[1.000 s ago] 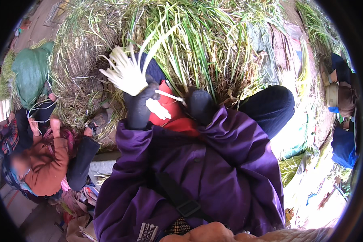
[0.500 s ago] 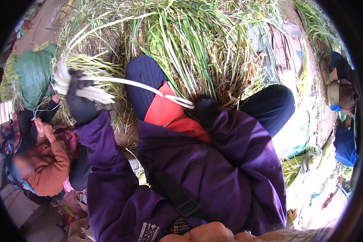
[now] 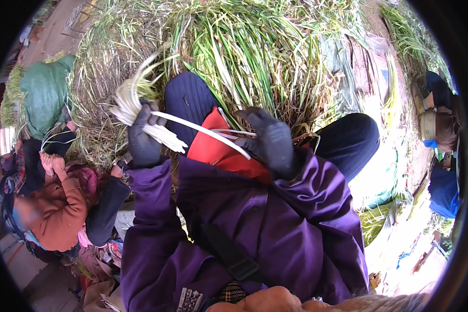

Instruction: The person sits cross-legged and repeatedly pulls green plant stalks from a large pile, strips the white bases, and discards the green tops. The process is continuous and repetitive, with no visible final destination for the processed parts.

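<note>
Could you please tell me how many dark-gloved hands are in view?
2: the left hand, around a bundle of pale stalks, and the right hand, just right of the red cloth. Others may be hidden among the people nearby.

Compared with half a second ago: brought left hand (image 3: pixel 144 139) and white stalk bundle (image 3: pixel 127 104) inward, near left knee (image 3: pixel 189 92); turned right hand (image 3: pixel 274 140), parting thumb from fingers.
</note>
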Motion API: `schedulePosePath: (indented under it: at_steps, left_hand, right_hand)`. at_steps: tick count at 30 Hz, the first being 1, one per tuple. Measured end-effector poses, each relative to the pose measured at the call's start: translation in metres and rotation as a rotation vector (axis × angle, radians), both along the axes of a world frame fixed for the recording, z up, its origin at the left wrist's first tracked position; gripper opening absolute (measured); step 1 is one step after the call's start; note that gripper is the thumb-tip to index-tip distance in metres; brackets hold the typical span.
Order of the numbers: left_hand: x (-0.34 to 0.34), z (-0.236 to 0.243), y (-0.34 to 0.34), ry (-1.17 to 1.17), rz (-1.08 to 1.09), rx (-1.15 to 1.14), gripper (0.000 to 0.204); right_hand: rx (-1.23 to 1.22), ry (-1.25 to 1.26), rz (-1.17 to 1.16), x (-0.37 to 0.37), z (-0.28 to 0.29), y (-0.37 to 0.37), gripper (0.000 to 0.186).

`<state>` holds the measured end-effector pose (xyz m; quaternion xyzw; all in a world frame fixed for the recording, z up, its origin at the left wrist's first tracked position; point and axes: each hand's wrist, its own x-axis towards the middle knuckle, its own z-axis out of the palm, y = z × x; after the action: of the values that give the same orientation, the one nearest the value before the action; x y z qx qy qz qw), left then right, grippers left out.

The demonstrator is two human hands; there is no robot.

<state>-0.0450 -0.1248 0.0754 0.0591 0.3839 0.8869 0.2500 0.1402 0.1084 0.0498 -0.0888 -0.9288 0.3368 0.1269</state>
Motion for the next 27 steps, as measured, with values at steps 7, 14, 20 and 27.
schedulePosePath:
  at_steps: [7, 14, 20, 27]
  left_hand:
    - [0.01, -0.015, 0.008, 0.014, -0.006, -0.004, 0.024]
    - [0.005, 0.01, 0.008, 0.138, 0.141, 0.057, 0.041]
    - [0.06, -0.02, 0.04, -0.005, -0.045, 0.038, 0.037]
    - [0.087, -0.047, 0.045, -0.078, -0.102, -0.228, 0.028]
  right_hand:
    - [-0.884, -0.214, 0.104, 0.026, -0.02, -0.015, 0.033]
    - [-0.942, -0.106, 0.113, 0.028, -0.001, -0.022, 0.025]
    - [-0.736, 0.099, 0.026, -0.006, 0.001, -0.046, 0.015]
    - [0.101, 0.049, 0.029, -0.003, -0.004, -0.06, 0.015]
